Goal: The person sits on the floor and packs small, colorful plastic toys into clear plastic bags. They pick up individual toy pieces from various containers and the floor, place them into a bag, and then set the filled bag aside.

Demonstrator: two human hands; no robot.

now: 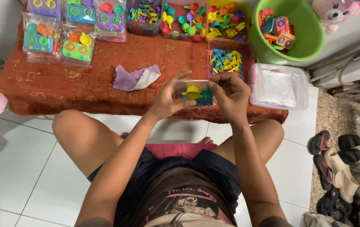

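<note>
Both gripping one clear plastic packet (194, 93) of small toys, a yellow cup and green piece inside, held over the near edge of the red-carpeted table (83, 88). Left hand (167, 101) clamped on the packet's nine o'clock end, thumb on top; right hand (230, 94) pinching the three o'clock end (fingers curled over it). At ten o'clock, a purple-and-white cloth (136, 78); at two o'clock, a green bucket (310, 33).

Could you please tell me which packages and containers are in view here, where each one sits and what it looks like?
Small clear packet: between left hand and right hand, holding yellow and green toy pieces.
Bagged toy sets: far left on the red cloth, clear, multicoloured.
Clear bin: right edge, rectangular.
Green bucket: far right, round.
</note>
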